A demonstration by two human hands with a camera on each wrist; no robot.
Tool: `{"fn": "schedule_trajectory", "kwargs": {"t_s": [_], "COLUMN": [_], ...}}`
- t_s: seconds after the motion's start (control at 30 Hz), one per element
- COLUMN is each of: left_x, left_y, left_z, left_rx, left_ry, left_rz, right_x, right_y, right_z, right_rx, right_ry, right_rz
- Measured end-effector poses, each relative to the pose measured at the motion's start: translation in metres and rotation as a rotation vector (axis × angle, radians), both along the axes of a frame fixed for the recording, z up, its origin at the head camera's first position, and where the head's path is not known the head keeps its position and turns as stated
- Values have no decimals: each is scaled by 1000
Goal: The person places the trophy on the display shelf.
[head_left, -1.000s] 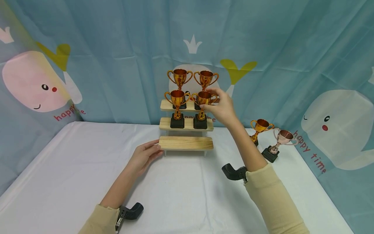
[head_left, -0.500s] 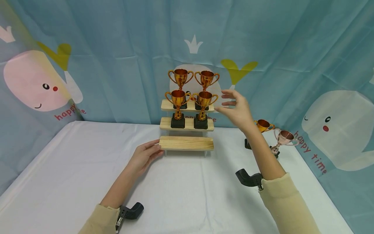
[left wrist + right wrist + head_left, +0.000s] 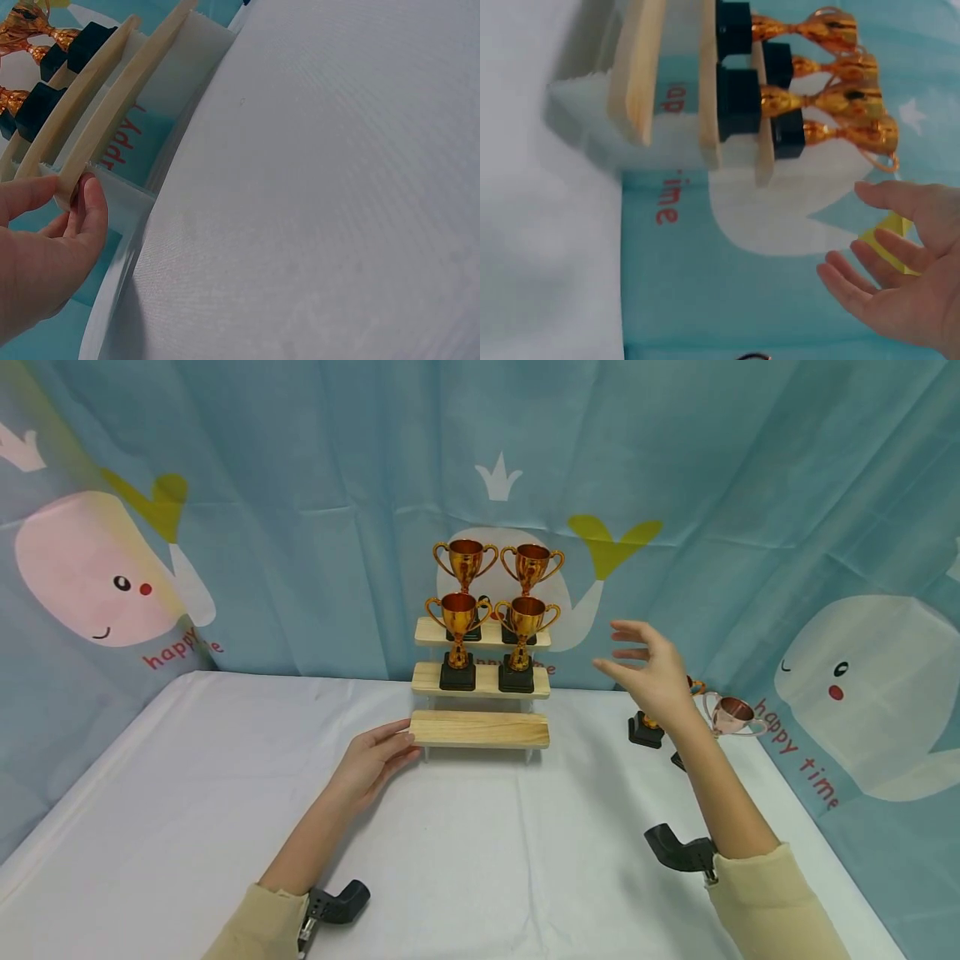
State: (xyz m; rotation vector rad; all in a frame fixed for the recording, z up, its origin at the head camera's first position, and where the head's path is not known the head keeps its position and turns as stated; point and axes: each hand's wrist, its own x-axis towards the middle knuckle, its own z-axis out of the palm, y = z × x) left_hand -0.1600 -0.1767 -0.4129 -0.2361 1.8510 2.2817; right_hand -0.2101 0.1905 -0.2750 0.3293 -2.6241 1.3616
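Note:
A three-step wooden display stand (image 3: 480,729) stands at the back of the table. Its top board bears two gold trophies, a left one (image 3: 465,558) and a right one (image 3: 532,562). On the middle board are two more, one at left (image 3: 457,610) and one at right (image 3: 525,612); the lowest board is bare. With thumb above and fingers beneath, my left hand (image 3: 375,764) pinches the left end of the lowest board (image 3: 112,109). My right hand (image 3: 658,675) hangs in the air right of the stand, fingers spread and holding nothing.
Behind my right forearm, partly hidden, a gold trophy (image 3: 645,731) and a rose-gold trophy (image 3: 731,717) stand on the white tablecloth (image 3: 465,843). A blue curtain (image 3: 315,593) with printed whales hangs right behind the table.
My right hand has let go of the right trophy on the middle board and moved away to the right. The left hand has kept its hold on the stand.

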Motion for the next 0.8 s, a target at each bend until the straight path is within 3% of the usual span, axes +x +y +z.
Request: {"fn": "schedule_trajectory", "kwargs": {"t_s": [0.8], "left_x": [1], "left_y": [0], "left_z": [-1], "left_rx": [-9], "left_ry": [7], "left_rz": [-2], "right_x": [11], "right_y": [58], "right_z": [-24], "right_rx": [54], "right_ry": [6], "right_rz": [-231]}}
